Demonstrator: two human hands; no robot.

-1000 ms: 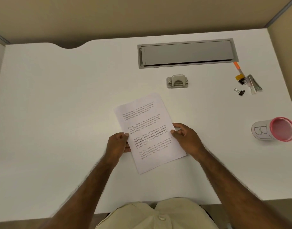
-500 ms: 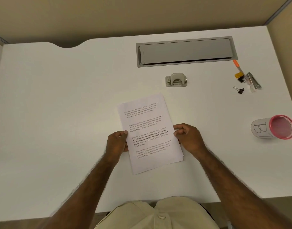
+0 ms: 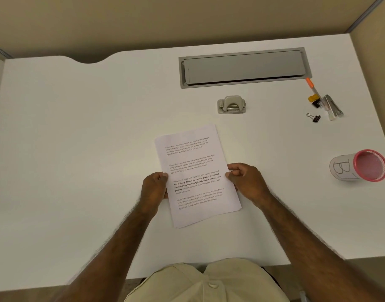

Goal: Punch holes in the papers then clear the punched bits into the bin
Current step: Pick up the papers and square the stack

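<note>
Hands, left [image 3: 153, 189] and right [image 3: 248, 183], pinching thin printed papers [image 3: 195, 175], smooth white desk [image 3: 78, 149], grey metal punch [image 3: 231, 105].

White tabletop [image 3: 78, 149]; white papers [image 3: 195, 175] printed with black text, one block bold; grey metal hole punch [image 3: 231, 105]; grey hatch [image 3: 245, 67] near the far edge; pink mesh bin [image 3: 370, 165] wrapped in white paper with black lettering by the right edge; an orange-capped pen [image 3: 310, 83], black binder clip [image 3: 315, 118]
</note>
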